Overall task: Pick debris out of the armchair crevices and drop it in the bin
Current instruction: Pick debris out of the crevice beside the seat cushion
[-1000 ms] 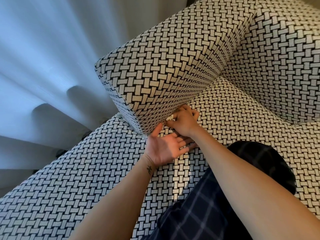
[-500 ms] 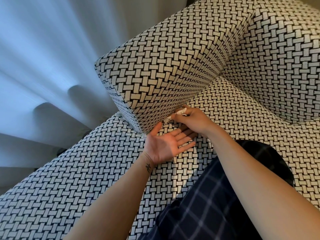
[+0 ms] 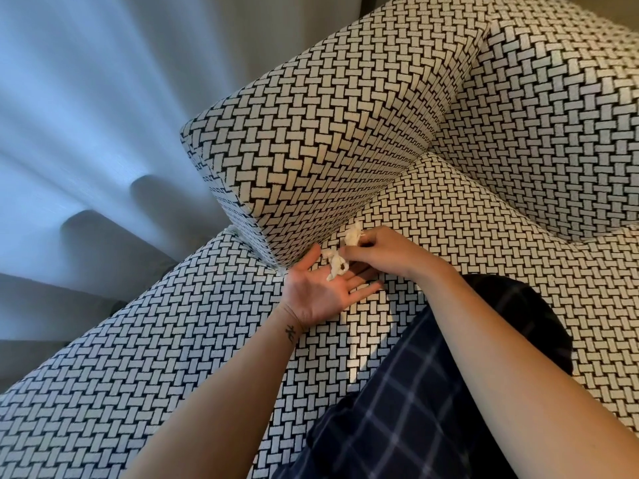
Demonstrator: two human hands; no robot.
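Note:
The armchair (image 3: pixel 484 236) is covered in black-and-white woven fabric, with its armrest (image 3: pixel 311 140) rising at centre. My right hand (image 3: pixel 383 252) is just out of the crevice between armrest and seat and pinches a crumpled white scrap of paper (image 3: pixel 352 235). A second twisted white scrap (image 3: pixel 335 264) hangs from those fingers down onto my left hand (image 3: pixel 320 292), which lies palm up and flat under it on the seat. No bin is in view.
Pale curtains (image 3: pixel 103 115) hang at the left behind the armrest. My leg in dark checked trousers (image 3: pixel 432 409) rests on the seat at the lower right. The backrest (image 3: pixel 553 115) fills the upper right.
My right hand has pulled back from the crevice, drawing the white scraps out and over my left palm. My left hand has stayed palm up in the same spot.

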